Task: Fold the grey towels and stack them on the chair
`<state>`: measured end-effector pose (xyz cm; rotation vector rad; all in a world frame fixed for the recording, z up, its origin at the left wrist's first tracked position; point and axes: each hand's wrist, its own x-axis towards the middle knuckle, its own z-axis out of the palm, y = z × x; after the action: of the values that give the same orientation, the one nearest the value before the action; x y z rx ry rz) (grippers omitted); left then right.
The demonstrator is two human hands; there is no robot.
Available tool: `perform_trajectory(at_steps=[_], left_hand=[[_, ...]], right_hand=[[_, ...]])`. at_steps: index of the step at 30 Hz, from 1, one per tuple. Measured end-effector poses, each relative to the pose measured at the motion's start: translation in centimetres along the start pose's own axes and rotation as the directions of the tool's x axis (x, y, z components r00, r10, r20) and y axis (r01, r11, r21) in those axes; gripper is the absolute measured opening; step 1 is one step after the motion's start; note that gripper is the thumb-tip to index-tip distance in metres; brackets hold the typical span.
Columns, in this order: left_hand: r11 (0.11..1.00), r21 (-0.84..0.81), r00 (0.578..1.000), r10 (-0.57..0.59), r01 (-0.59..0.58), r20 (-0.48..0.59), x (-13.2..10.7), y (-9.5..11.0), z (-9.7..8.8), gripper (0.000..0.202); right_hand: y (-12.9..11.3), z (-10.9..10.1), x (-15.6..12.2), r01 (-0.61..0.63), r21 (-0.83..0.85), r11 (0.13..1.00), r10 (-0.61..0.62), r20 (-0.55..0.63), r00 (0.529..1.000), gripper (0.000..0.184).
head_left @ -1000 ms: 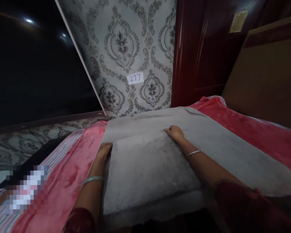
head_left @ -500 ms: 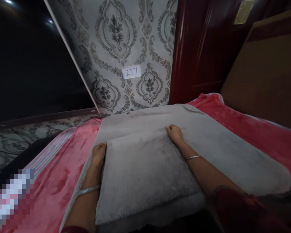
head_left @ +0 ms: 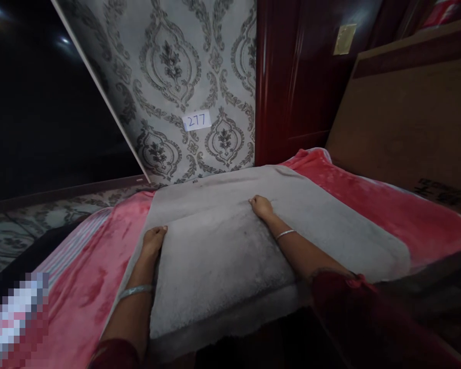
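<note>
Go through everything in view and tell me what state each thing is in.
Grey plush fabric: folded double, lying flat.
Left hand: resting on its top layer's left edge.
Right hand: resting on its top layer's far edge.
Pink blanket: spread out beneath, rumpled.
Wallpapered panel: tilted, labelled 277.

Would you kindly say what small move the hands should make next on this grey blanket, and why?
Probably pinch the far edge of the folded top layer: the left hand and right hand rest at its far corners, seemingly flat, not gripping.
</note>
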<state>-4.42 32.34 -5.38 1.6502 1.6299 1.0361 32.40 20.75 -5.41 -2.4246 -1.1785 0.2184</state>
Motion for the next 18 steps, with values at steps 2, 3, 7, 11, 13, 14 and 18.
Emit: perform_trajectory(at_steps=[2,3,7,11,13,14,18], left_hand=[[0.999,0.031,1.0,0.018,-0.018,0.016,-0.1,0.6,-0.9,0.034],[0.998,0.047,1.0,0.028,-0.028,0.014,-0.4,0.9,-1.3,0.037],[0.958,0.139,0.968,0.248,-0.25,0.027,-3.5,2.5,-1.0,0.056],[0.658,0.353,0.743,0.544,-0.666,0.389,-9.1,2.7,2.3,0.067],[0.572,0.438,0.716,0.478,-0.694,0.51,-11.0,2.3,3.6,0.066],[0.546,0.468,0.714,0.446,-0.694,0.539,-11.6,2.1,3.9,0.065],[0.498,0.52,0.717,0.411,-0.694,0.563,-11.9,2.0,3.9,0.065]], right_hand=[[-0.2,-1.1,-0.8,0.026,-0.006,1.0,-0.026,0.011,1.0,0.034],[-0.5,-1.6,-1.5,0.041,-0.007,0.999,-0.041,0.005,0.999,0.035],[-2.5,-2.2,-5.8,0.299,-0.064,0.952,-0.304,-0.074,0.95,0.051],[-4.0,0.2,-9.8,0.591,-0.111,0.799,-0.589,0.058,0.806,0.062],[-4.0,1.4,-10.7,0.616,-0.102,0.781,-0.602,0.139,0.786,0.065],[-3.8,1.9,-10.9,0.618,-0.098,0.78,-0.601,0.157,0.784,0.066],[-3.3,2.3,-10.7,0.616,-0.081,0.783,-0.599,0.165,0.783,0.066]])
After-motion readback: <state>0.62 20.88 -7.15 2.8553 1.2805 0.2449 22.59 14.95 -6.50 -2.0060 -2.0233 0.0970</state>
